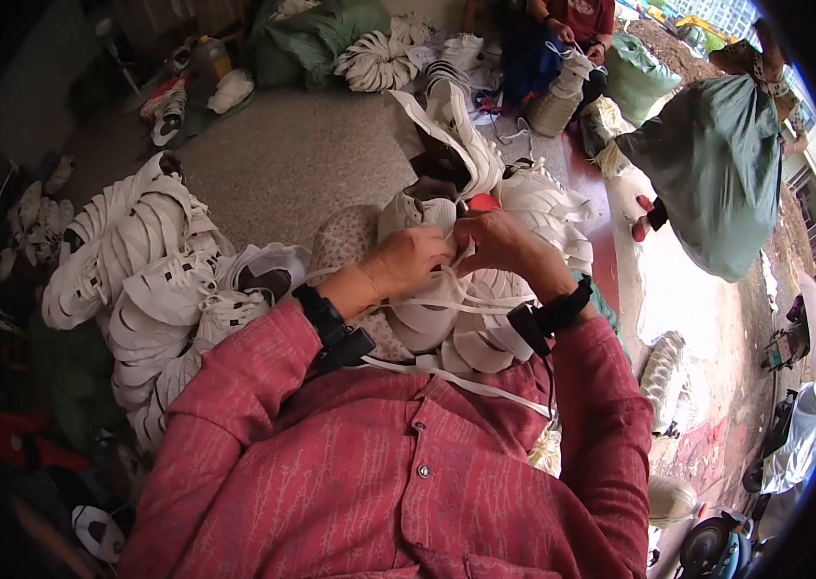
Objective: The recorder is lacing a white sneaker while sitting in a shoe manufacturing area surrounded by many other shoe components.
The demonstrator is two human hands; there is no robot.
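Note:
A white shoe upper (424, 323) lies in my lap, its toe towards me. My left hand (408, 259) is at its lacing, with thumb and fingers pinched on a white shoelace (466, 388). Opposite it, my right hand (504, 246) also pinches the lace, close to the left fingertips. Long loose lengths of lace trail over the upper and across my shirt. The eyelets under my fingers are mostly hidden. Just beyond my right hand shows a small red piece (483, 202) that I cannot make out.
Stacked white shoe uppers (138, 232) are heaped at my left, and another stack (456, 135) stands ahead. At the far right a person carries a big green sack (717, 174). Another person's hands (577, 43) work on white uppers at the top.

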